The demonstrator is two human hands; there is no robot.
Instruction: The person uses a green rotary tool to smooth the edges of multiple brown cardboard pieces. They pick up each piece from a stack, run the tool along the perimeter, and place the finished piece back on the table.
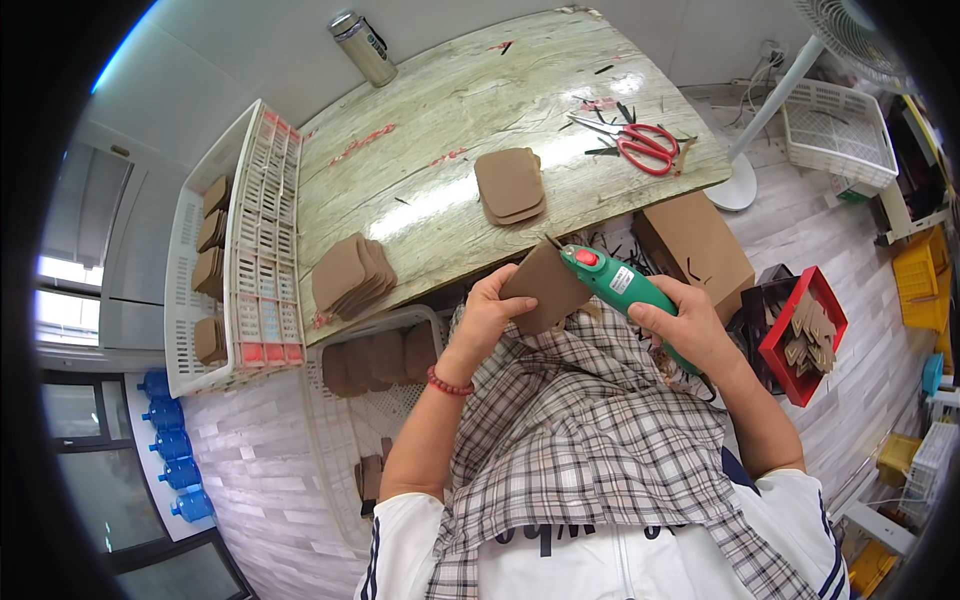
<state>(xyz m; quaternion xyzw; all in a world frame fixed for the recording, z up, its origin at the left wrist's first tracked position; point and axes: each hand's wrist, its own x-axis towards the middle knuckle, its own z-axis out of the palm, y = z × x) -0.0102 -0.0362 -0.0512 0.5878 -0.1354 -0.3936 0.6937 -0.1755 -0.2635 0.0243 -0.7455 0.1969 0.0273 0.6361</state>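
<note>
My left hand (488, 308) grips a flat brown piece with rounded corners (548, 290) by its left side, over my lap at the table's near edge. Wrapped round the body of a green handheld electric cutter (630, 287) with a red button is my right hand (690, 322). The cutter's dark narrow tip meets or nearly meets the piece's upper right edge; exact contact is too small to tell. Just beyond, a short stack of similar brown pieces (510, 183) lies on the table (420, 120). A taller, fanned stack (353, 275) rests near the left front edge.
Red-handled scissors (645, 147) lie among dark scraps at the table's right. A steel flask (363, 50) stands at the back. White crates (235, 240) holding brown pieces are left; another basket (430, 318) is below the table. Right are a cardboard box (700, 240) and red bin (838, 318).
</note>
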